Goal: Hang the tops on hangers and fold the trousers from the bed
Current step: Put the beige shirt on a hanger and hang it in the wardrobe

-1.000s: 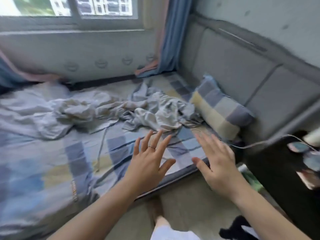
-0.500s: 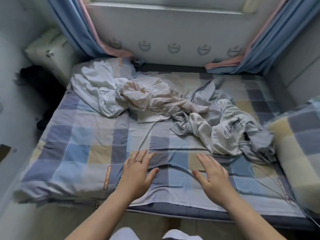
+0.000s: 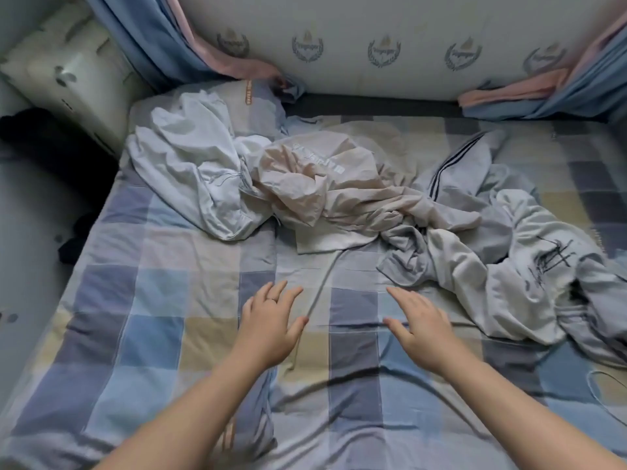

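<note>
A heap of crumpled clothes lies across the far half of the bed (image 3: 163, 337). From left to right I see a pale blue-white garment (image 3: 190, 178), a beige garment with lettering (image 3: 319, 184), a grey piece with dark stripes (image 3: 454, 171) and a white-and-grey top with black scribble print (image 3: 529, 266). A thin grey drawstring (image 3: 322, 286) trails from the heap toward me. My left hand (image 3: 271, 323), wearing a ring, and my right hand (image 3: 420, 323) hover flat over the checked sheet, fingers straight, holding nothing, short of the clothes.
A floral pillow (image 3: 68, 69) leans in the far left corner. Blue and pink curtains (image 3: 163, 39) hang down to the mattress on both sides of the padded wall (image 3: 383, 49). A thin wire (image 3: 604, 388) loops on the sheet at the right edge.
The view swung left from the bed's right end to face the whole bed, then closed in. Both hands stayed open and moved forward over the sheet toward the clothes.
</note>
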{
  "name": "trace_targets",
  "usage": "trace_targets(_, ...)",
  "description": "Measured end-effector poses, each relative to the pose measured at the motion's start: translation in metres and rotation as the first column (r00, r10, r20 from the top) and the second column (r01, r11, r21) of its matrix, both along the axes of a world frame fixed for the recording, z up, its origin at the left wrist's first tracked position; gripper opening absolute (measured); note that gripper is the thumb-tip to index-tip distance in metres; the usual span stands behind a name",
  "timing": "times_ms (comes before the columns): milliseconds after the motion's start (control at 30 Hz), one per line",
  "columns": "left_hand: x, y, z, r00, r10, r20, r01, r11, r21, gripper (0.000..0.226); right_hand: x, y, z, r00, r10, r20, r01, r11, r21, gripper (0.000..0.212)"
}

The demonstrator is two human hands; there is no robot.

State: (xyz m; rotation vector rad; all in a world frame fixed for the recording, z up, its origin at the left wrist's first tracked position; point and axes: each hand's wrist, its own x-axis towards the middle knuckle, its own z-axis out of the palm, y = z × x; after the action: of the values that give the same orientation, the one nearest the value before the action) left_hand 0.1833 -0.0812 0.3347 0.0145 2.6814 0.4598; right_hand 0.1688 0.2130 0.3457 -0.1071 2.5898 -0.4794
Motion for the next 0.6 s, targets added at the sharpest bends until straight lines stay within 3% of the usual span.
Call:
trace_targets(167,-0.133,-0.026,-0.134,0.975,-0.201,-0.099,0.185,0.971,-0.148,0.060,-0.132,-0.050,-0.124,0.994,0.046,-0.096,-0.046,0.999,0.002,0.062)
trace_targets(333,-0.250,-0.033,-0.243,0.949,-0.226,-0.218,0.170,0.954,-0.249,0.066,-0.245,-0.096,-0.236,0.979,-0.055,-0.198,0.033,0.993,-0.112,0.067)
trace_targets(467,-0.319,-0.025,-0.287,0.923,-0.227,-0.310,0.137,0.948,-0.287,0.062,-0.301,-0.117,-0.296,0.962,-0.121,-0.243,0.058,0.966,-0.252,0.069)
trace_targets(600,-0.364,-0.018,-0.301,0.946,-0.220,-0.237,0.130,0.930,-0.343,0.065,-0.336,-0.128,-0.324,0.955,-0.115,-0.274,0.028,0.953,-0.300,0.071)
